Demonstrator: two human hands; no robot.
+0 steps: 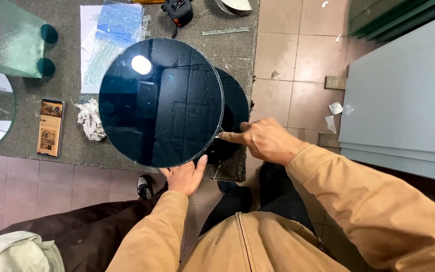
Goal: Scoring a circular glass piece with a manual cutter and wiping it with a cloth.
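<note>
Round dark glass disc [161, 100] is lifted above the grey bench [66, 146], overlapping a second disc [235, 103] behind it. Left hand [185, 176] cups its lower edge, fingers under; right hand [265, 138] pinches its right rim. Tilted, the disc could slip toward the phone [50, 127] left of it if either grip loosens.

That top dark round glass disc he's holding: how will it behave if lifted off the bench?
The top dark glass disc looks rigid, probably brittle. Its glossy face suggests slipperiness, so the left hand and right hand gripping its edge seems wise. Likely heavy.
</note>
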